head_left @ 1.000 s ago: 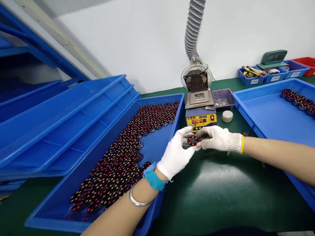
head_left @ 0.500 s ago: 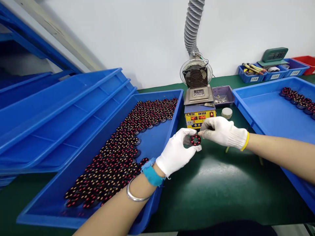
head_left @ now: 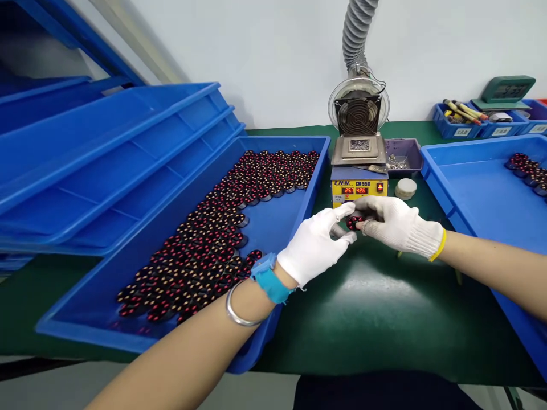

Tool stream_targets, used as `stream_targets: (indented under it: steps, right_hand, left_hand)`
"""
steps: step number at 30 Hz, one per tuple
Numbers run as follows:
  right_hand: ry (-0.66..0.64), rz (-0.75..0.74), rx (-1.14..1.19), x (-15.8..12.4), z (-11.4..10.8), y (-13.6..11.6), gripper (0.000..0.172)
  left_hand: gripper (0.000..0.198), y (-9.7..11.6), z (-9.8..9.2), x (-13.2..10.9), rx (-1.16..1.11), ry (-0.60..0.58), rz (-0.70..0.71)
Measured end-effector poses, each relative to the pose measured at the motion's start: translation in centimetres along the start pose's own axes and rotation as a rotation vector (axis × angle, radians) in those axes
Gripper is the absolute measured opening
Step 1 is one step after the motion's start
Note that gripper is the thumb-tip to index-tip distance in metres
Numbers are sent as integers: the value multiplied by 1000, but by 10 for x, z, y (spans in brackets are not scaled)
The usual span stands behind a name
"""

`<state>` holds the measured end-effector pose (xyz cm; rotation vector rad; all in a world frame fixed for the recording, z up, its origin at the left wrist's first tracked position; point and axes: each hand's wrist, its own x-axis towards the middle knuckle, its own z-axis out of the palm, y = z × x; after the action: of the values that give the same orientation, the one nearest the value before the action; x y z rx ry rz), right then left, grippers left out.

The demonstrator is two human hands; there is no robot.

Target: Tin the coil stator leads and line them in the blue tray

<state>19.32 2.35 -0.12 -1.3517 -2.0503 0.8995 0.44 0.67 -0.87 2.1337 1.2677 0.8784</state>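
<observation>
Between my hands is a small round motor stator (head_left: 355,221), black with red windings, held in front of the solder pot (head_left: 359,156) with the yellow display panel. My left hand (head_left: 315,242), in a white glove, grips it from the left between thumb and fingers. From the other side my right hand (head_left: 395,225), in a white knit glove with a yellow cuff, has its thumb and fingers closed on the same stator. Its far side is hidden by the fingers. Many similar stators (head_left: 200,250) lie packed in the blue tray (head_left: 276,222) on the left.
Stacked blue trays (head_left: 128,154) lean at the left. Another blue tray (head_left: 491,176) with a few stators is at the right. A round white tin (head_left: 405,188) and a purple bin (head_left: 404,155) sit beside the pot. A ducted fan (head_left: 358,115) stands behind it.
The stator has tilted and moved slightly toward the solder pot. My right hand, earlier pinching at its edge, now closes round its right side. The view has shifted.
</observation>
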Motion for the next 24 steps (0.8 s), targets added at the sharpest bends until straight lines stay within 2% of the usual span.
stream_targets:
  steps: [3, 5, 6, 9, 10, 12, 15, 16, 18, 21, 22, 24]
  right_hand:
    - [35, -20, -56, -3, 1, -4, 37]
    - [38, -16, -26, -4, 1, -6, 33]
    - [42, -10, 10, -4, 1, -7, 31]
    - [68, 52, 136, -1, 1, -7, 28]
    - [77, 90, 172, 0, 0, -6, 29]
    - [76, 172, 245, 3, 0, -3, 31]
    - [32, 264, 354, 5, 2, 0, 33]
    - [22, 277, 371, 5, 3, 0, 32]
    - [18, 287, 378, 5, 5, 0, 31]
    - [30, 305, 390, 5, 5, -3, 29]
    - [29, 311, 413, 6, 5, -4, 27]
    - [29, 313, 477, 7, 5, -5, 23]
  left_hand:
    - [41, 4, -3, 1, 92, 16, -77]
    - [24, 7, -8, 2, 110, -19, -125]
    - [20, 9, -11, 3, 89, -68, -155]
    - [25, 12, -25, 4, -51, -278, -260]
    - [26, 12, -29, 5, -84, -298, -278]
    - [30, 12, -36, 6, -89, -220, -284]
    - [49, 12, -34, 7, -24, -58, -278]
    - [52, 12, -30, 7, -7, -55, -281]
    - [42, 14, -23, 7, -5, -112, -280]
    - [34, 17, -18, 5, -186, -223, -307]
    - [33, 18, -20, 5, -274, -217, -321]
    - [30, 16, -25, 5, -408, -100, -332]
